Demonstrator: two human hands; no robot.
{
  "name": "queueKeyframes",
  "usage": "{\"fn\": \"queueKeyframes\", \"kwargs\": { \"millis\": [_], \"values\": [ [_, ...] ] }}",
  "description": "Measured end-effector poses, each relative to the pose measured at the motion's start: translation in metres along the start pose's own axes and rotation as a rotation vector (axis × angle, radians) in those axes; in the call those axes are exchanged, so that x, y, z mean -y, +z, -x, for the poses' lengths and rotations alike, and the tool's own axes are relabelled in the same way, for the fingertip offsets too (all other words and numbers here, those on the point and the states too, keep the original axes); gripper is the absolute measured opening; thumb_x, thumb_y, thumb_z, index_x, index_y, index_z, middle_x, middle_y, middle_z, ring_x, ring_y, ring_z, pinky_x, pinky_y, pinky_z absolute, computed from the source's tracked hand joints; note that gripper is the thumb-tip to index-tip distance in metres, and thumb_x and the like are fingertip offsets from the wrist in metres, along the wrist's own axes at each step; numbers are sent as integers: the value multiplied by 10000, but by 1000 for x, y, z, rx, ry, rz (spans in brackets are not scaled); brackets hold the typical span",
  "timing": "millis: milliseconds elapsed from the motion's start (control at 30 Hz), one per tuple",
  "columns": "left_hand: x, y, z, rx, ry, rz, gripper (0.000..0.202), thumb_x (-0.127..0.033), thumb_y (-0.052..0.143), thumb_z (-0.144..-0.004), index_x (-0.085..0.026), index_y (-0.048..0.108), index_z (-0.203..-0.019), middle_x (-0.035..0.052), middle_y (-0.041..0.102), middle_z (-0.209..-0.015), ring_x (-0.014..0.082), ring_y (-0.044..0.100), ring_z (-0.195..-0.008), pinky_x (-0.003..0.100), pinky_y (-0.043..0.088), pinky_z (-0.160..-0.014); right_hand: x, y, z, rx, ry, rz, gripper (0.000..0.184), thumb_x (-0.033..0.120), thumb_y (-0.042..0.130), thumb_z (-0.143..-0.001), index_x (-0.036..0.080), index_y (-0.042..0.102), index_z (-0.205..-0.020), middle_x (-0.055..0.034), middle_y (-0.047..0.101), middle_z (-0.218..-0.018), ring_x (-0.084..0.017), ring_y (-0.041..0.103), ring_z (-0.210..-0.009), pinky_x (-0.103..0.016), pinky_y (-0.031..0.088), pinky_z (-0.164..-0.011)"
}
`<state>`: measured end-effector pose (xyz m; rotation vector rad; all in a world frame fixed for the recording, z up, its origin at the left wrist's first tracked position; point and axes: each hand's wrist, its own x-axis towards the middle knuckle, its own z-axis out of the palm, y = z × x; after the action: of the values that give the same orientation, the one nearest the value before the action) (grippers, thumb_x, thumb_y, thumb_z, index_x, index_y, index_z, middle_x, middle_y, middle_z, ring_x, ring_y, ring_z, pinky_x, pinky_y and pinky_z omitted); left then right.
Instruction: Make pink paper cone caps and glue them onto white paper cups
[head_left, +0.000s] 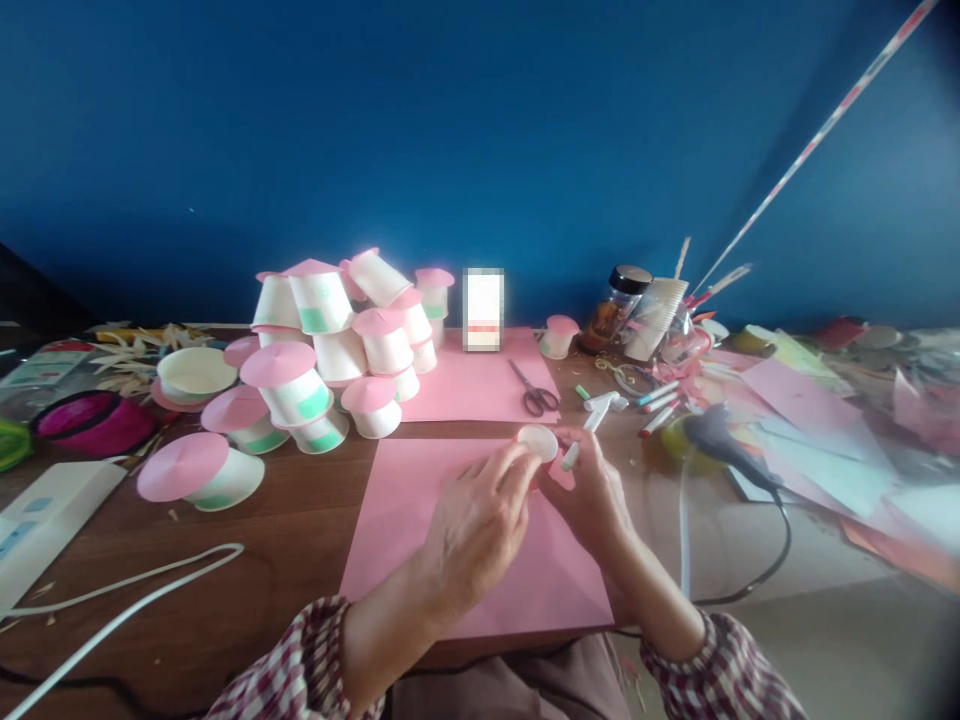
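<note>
Above the pink sheet [480, 560], my left hand [484, 510] is closed around a small white paper cup [538, 443], its round white end facing up and away. My right hand [592, 490] is close beside it, fingers bent. Between its thumb and fingers is a short white stick [571, 456] with a greenish end; its exact kind is unclear. A bit of pink paper [559, 472] shows between the two hands, partly hidden by the fingers. Both hands are over the sheet's upper right part.
Paper cups with pink discs [300, 385] are piled to the left. Scissors [536, 390] lie on a pink stack behind. Rightward are markers [660, 397], a dark-lidded jar [628, 290], stacked cups [660, 315] and a glue gun [724, 445] with its cord. A white cable [142, 600] crosses the left side.
</note>
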<state>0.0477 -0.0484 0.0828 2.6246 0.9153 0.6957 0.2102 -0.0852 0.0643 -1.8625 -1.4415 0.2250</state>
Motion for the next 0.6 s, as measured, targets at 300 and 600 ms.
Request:
{"fn": "queueKeyframes", "kwargs": {
  "millis": [300,600],
  "values": [
    [-5,14,-16,124,-60,-76,405,-81,352,-875,-239,432,-1238,30,630,-1129,164,644,-794,255,480,-646,5,-3,-1,23,21,-22,282,277,604,-736,234,505,-996,25,621,-831,-145,580,-678,-261,467,-642],
    [-17,25,-13,71,-66,-476,437,-47,413,-851,-202,485,-1254,27,641,-1125,92,574,-543,249,404,-475,-3,-16,-1,87,-50,-18,404,263,622,-768,233,486,-1147,-40,636,-1073,-181,627,-911,-290,493,-774]
  ]
}}
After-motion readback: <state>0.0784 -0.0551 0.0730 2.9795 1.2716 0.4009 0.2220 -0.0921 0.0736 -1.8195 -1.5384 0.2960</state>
